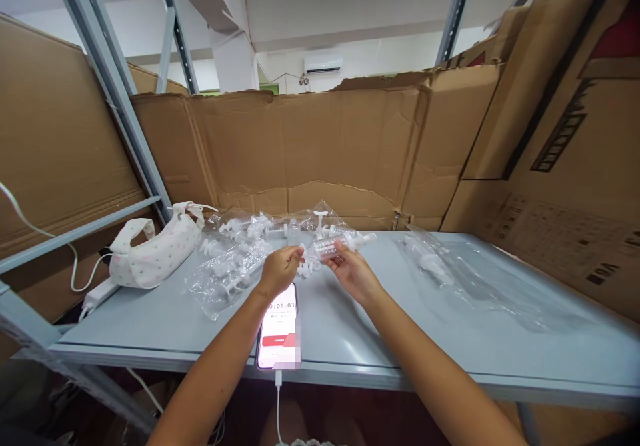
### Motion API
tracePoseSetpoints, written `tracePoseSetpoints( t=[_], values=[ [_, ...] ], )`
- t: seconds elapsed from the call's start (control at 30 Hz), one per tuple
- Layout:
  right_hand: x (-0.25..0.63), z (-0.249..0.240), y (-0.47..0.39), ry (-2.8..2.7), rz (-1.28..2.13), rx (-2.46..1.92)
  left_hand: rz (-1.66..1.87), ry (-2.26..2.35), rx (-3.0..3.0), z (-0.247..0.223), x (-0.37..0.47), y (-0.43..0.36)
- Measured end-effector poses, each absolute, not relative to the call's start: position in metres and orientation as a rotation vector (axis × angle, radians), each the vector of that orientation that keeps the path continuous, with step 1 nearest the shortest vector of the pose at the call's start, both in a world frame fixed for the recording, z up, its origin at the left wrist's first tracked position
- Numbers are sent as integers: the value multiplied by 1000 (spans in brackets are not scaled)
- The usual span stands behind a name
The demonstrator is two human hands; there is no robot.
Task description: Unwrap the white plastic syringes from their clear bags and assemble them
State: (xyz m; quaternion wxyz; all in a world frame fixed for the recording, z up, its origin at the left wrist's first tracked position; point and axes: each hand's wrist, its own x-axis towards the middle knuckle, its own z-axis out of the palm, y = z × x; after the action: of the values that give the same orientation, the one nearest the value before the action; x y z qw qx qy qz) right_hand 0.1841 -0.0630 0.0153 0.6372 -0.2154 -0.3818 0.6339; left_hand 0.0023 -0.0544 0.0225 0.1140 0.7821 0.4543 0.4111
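Note:
My right hand grips a clear plastic syringe barrel with printed markings, its fingers and thumb around the right part. Close by on the left, my left hand is closed, its thumb and forefinger pinched beside the barrel's end. Whatever sits in that pinch is too small to make out. Behind and left of the hands lie clear plastic bags with several syringe parts. One white T-shaped plunger stands out behind the barrel. Small white pieces rest between my hands.
A phone showing a timer lies at the front edge of the grey shelf, its cable hanging down. A flattened clear bag with a white part lies right. A patterned white cloth item sits left. Cardboard walls the back and sides.

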Motion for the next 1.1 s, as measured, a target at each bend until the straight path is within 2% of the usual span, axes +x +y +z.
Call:
tracePoseSetpoints(
  t=[0.27, 0.83, 1.0, 1.1],
  values=[
    [187, 17, -62, -832, 1427, -488, 1351, 1225, 2248, 24, 4, -55],
    [186, 22, -69, -969, 1328, -559, 1100, 1209, 1537, 29, 1, -44],
    [190, 24, -67, -864, 1335, -578, 1115, 1645, 2060, 28, -9, -45],
    [191, 24, -66, -847, 1359, -594, 956, 1653, 2497, 27, -12, -45]
  ],
)
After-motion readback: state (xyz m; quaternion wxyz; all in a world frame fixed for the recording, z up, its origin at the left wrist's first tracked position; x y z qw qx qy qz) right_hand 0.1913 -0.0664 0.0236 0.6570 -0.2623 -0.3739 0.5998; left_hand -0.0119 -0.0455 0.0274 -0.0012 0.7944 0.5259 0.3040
